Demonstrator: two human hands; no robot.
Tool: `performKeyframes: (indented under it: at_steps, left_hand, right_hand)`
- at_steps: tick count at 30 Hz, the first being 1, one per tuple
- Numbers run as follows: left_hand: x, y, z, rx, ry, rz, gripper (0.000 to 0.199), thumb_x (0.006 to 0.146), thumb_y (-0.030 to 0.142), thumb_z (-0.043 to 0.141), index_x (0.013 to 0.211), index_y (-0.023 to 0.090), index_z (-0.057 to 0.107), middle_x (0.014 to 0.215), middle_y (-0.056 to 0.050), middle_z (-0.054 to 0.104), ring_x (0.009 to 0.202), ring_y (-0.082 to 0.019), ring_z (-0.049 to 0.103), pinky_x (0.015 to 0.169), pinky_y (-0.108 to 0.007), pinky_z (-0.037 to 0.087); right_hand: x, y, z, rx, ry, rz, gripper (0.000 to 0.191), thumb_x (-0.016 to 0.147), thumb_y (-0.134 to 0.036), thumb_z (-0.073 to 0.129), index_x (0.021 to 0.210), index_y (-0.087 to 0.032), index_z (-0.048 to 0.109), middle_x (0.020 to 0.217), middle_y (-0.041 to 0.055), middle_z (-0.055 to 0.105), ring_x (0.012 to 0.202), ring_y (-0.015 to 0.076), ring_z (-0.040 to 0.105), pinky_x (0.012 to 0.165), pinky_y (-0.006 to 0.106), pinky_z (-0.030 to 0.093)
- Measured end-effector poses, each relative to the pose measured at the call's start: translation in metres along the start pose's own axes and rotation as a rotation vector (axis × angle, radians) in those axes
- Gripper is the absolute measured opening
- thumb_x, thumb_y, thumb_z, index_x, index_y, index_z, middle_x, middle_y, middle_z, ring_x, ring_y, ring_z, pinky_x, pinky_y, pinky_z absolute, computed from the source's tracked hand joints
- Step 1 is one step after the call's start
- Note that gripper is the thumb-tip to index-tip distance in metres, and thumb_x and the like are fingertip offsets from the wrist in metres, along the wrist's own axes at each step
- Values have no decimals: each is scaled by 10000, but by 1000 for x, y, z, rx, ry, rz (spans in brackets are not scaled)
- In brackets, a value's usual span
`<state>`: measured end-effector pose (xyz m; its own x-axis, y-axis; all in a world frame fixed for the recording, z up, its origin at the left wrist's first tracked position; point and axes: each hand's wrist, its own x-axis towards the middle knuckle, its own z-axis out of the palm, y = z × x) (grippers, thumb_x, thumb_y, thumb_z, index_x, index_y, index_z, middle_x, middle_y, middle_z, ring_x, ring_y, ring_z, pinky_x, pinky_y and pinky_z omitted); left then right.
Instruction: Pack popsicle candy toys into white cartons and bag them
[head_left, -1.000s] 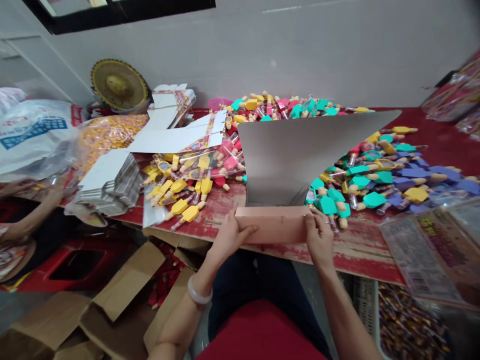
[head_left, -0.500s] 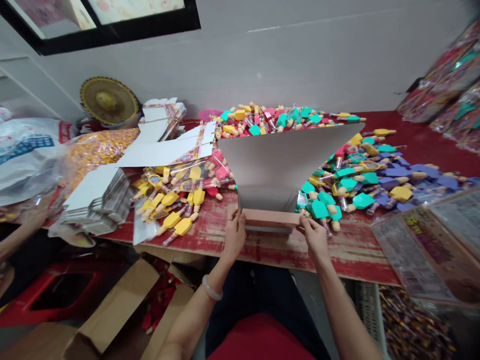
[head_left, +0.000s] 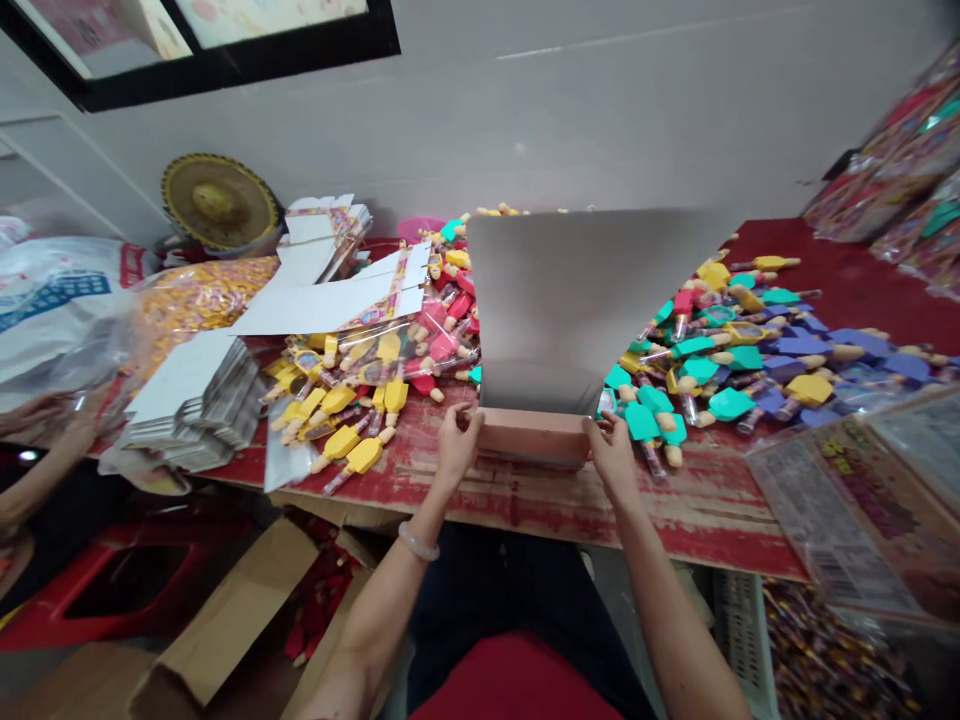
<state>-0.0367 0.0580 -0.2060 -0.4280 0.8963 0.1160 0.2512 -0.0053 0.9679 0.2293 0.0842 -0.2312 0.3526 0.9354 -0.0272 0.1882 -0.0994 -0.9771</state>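
A cardboard box (head_left: 534,436) with a tall grey-white flap standing up behind it sits near the front edge of the red table. My left hand (head_left: 457,440) pinches the box's left front corner, a bracelet on its wrist. At the right front corner, my right hand (head_left: 609,445) has its fingers closed on the box. Yellow and pink pieces (head_left: 364,455) with round wooden-looking ends lie left of the box. Green pieces (head_left: 654,400) lie close to its right, and purple ones (head_left: 855,345) farther right. The flap hides part of the pile behind.
Stacked folded white cartons (head_left: 187,385) and a flat white carton (head_left: 315,305) lie to the left. Another person's hands (head_left: 71,430) show at the far left. A clear-wrapped package (head_left: 862,500) is at the right edge; below stand an open brown box (head_left: 232,610) and a crate (head_left: 750,630).
The flap has risen more upright and covers more of the pile behind. Both hands have shifted slightly left, and the box front has tilted to show more of its face.
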Motion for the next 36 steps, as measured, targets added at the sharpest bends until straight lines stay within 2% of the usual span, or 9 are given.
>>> performKeyframes:
  at_steps: [7, 14, 19, 24, 28, 30, 32, 34, 36]
  left_hand:
    - [-15, 13, 4, 71, 88, 81, 378, 907, 489, 658, 1104, 166, 660, 975, -78, 685, 886, -195, 634, 848, -326, 489]
    - [-33, -1, 9, -6, 134, 159, 353, 977, 519, 567, 1049, 186, 661, 1020, -85, 665, 967, -199, 626, 894, -325, 488]
    - [-18, -21, 11, -53, 117, -43, 445, 889, 538, 681, 1122, 170, 588, 894, -33, 618, 823, -172, 601, 793, -304, 484]
    - [8, -29, 20, -15, 124, -160, 407, 828, 230, 699, 1163, 183, 474, 1016, -51, 602, 910, -167, 608, 859, -330, 499]
    - [-13, -23, 24, 244, 294, 163, 413, 834, 153, 660, 1215, 179, 504, 1266, -162, 571, 1250, -278, 534, 1095, -495, 401]
    - [-28, -16, 28, 372, 209, 408, 349, 914, 183, 604, 1257, 185, 536, 1320, -170, 576, 1322, -289, 501, 1147, -507, 356]
    - [-35, -8, 37, 501, -56, 530, 268, 971, 182, 538, 1233, 195, 594, 1270, -139, 638, 1258, -265, 562, 1116, -466, 406]
    - [-31, -4, 49, 660, -304, 522, 199, 983, 168, 523, 1126, 183, 660, 1159, -115, 701, 1141, -257, 627, 1043, -435, 474]
    - [-23, -6, 58, 809, -418, 466, 164, 977, 158, 535, 1017, 160, 694, 1062, -113, 730, 1057, -265, 658, 987, -431, 517]
  right_hand:
    - [-14, -2, -8, -32, 8, -17, 652, 821, -658, 645, 1275, -192, 612, 1198, 134, 690, 1006, 266, 645, 825, 395, 530]
    - [-40, -10, -10, -90, -71, -8, 630, 848, -789, 520, 795, -180, 675, 703, 45, 659, 724, 238, 602, 726, 355, 472]
    - [-34, -7, -2, -94, -23, 53, 595, 761, -774, 620, 863, -188, 646, 898, 107, 709, 860, 270, 621, 796, 372, 487]
    - [-4, 5, 17, -169, 53, 82, 551, 728, -603, 646, 1098, -209, 542, 1080, 122, 683, 950, 265, 609, 876, 388, 472]
    - [9, 10, 27, -279, -106, 67, 401, 779, -511, 520, 1008, -203, 635, 963, 122, 707, 889, 293, 606, 860, 417, 468]
    - [11, 11, 27, -305, -122, -11, 417, 793, -484, 493, 1032, -194, 671, 992, 129, 723, 932, 304, 614, 881, 409, 472]
    - [11, 13, 27, -317, -137, -67, 465, 802, -476, 491, 1097, -175, 687, 1054, 143, 734, 997, 314, 622, 907, 398, 479]
    - [11, 15, 27, -340, -151, -86, 522, 816, -487, 488, 1169, -156, 686, 1131, 165, 731, 1063, 329, 623, 936, 400, 484]
    - [9, 18, 27, -367, -162, -82, 588, 833, -512, 472, 1239, -136, 671, 1210, 194, 714, 1125, 348, 619, 965, 418, 485]
